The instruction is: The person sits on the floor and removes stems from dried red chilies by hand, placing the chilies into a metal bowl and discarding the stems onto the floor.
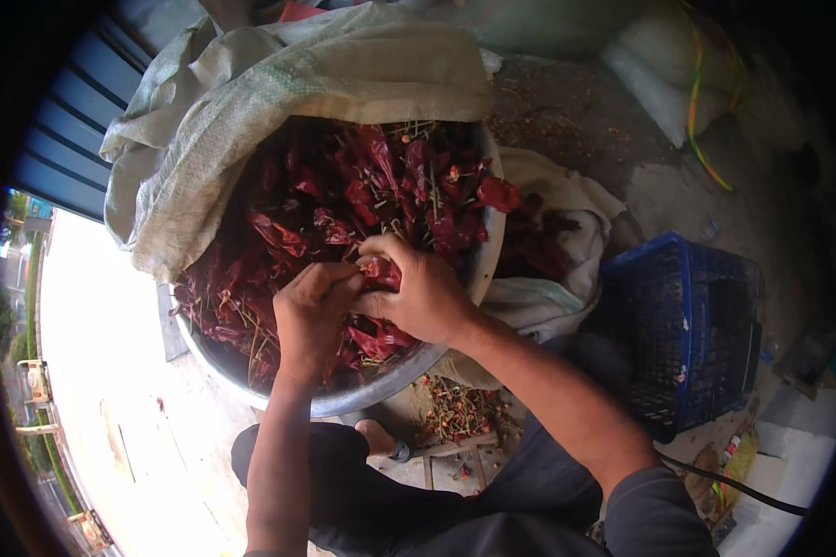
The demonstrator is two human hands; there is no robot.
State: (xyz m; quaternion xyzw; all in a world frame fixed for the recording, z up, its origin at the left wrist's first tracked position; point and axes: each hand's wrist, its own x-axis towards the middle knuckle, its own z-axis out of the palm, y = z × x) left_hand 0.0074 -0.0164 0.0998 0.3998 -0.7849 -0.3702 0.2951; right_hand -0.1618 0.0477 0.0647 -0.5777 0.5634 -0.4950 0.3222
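Dried red chili peppers, many with pale stems, fill a large round metal basin in front of me. Over the basin, my right hand holds a dark red dried chili between thumb and fingers. The fingertips of my left hand are pinched at the stem end of that same chili, close against the right fingers. Whether a stem piece sits between the left fingertips is too small to tell. A woven plastic sack drapes over the basin's far and left rim.
Right of the basin lies an open sack with more chilies. A blue plastic basket stands beyond it. Loose stems lie on the ground below the basin, by a wooden frame. Filled sacks stand at the back right.
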